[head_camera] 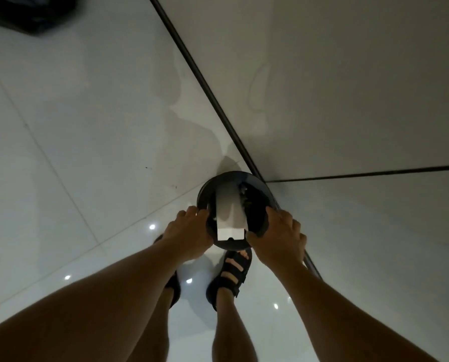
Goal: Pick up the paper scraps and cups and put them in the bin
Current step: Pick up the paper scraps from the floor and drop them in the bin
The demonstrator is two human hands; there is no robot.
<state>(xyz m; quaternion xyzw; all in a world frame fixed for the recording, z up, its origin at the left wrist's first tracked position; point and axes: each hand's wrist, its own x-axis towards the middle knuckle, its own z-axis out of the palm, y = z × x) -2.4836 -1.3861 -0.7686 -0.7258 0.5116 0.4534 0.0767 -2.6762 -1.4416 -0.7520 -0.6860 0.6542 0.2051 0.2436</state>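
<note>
1. Head view: the round black bin (pixel 234 174) stands in the corner of the glossy tiled floor (pixel 87 126), where two walls meet, just ahead of our right sandal (pixel 231 273).
2. A folded white paper piece (pixel 230 215) stands inside the bin, leaning from the near rim toward the far side. The dark contents behind it are too dim to name, and we see no cups.
3. Our left hand (pixel 189 231) curls its fingers over the bin's left rim. Our right hand (pixel 278 236) curls over the right rim, with its thumb just beside the paper's near corner. Both hands grip the bin, not the paper.
4. We judge that the binning step is nearly done. The next move likely calls for pushing the paper down, then letting go of the rim and searching the floor for the remaining scraps and cups.
</note>
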